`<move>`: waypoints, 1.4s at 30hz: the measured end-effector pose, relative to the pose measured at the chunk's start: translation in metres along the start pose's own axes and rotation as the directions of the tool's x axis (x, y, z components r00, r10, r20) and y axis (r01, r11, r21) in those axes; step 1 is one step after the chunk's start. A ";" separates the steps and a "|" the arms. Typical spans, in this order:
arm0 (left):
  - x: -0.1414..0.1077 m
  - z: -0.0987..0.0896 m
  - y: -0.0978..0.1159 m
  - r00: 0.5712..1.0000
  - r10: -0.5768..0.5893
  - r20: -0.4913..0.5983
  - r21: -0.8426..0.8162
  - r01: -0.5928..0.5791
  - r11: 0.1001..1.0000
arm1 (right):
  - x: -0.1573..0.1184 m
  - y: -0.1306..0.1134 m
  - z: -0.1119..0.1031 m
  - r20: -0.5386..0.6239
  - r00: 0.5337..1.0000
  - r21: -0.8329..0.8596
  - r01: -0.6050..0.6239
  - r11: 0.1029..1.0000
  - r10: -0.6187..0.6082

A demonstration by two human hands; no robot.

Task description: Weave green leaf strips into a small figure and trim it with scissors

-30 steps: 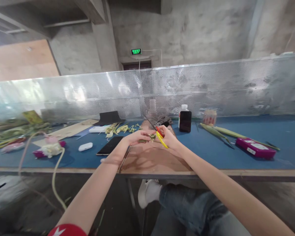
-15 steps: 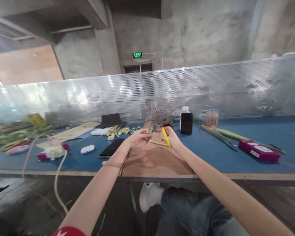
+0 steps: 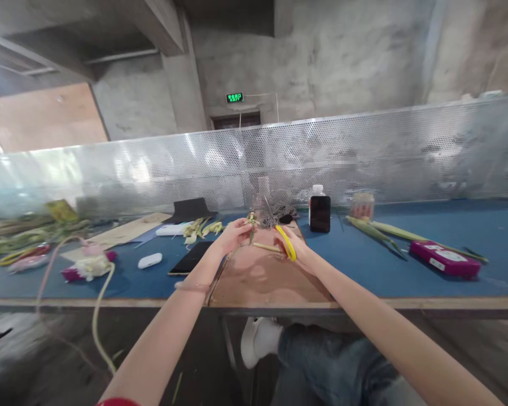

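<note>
Near the middle of the table, my left hand (image 3: 236,235) pinches a small piece of plant (image 3: 252,221) with pale and green leafy parts. Yellow-handled scissors (image 3: 286,243) are in my right hand (image 3: 298,254), a little to the right, their blades pointing up and away from me. The blades are apart from the plant piece. Under both hands lies a brown board (image 3: 262,282), and a pale stalk (image 3: 266,247) shows between them. Behind the scissors is a tangled grey heap (image 3: 285,213).
On the left are a black tablet (image 3: 191,258), a white case (image 3: 150,260), a cable (image 3: 96,316) and plant strips (image 3: 14,234). On the right are a phone (image 3: 320,213) against a bottle, a jar (image 3: 362,206), long leaves (image 3: 376,235) and a purple box (image 3: 444,259). A perforated metal screen (image 3: 173,169) stands behind.
My right hand has turned the scissors, so their yellow handles show wider. My left hand and the plant piece have shifted slightly left, away from the scissors.
</note>
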State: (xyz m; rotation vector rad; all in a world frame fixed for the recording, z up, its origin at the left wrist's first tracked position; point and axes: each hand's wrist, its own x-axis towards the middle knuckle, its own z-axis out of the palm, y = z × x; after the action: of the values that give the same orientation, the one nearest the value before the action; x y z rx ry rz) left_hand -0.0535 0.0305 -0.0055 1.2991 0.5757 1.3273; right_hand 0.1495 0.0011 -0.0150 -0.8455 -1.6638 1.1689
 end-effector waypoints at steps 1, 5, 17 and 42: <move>0.000 0.001 0.000 1.000 0.005 0.003 -0.006 -0.005 1.000 | 0.000 0.002 0.001 0.024 1.000 -0.009 -0.008 1.000 0.009; -0.002 0.004 0.004 0.999 0.036 0.017 -0.030 -0.035 0.999 | 0.004 0.005 0.002 0.090 0.996 -0.051 -0.023 0.998 0.027; -0.002 0.005 0.007 0.995 0.098 -0.010 -0.057 -0.099 0.993 | 0.001 0.000 0.002 0.139 0.990 -0.117 -0.017 0.993 0.033; -0.003 0.008 0.010 0.991 0.132 -0.039 -0.057 -0.134 0.989 | 0.000 -0.002 0.004 0.145 0.987 -0.142 -0.048 0.989 0.068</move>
State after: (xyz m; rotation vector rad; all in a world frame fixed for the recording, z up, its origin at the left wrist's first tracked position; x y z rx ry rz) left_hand -0.0510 0.0225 0.0047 1.2857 0.4771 1.4683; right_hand 0.1452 -0.0007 -0.0133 -0.9167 -1.8708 1.1917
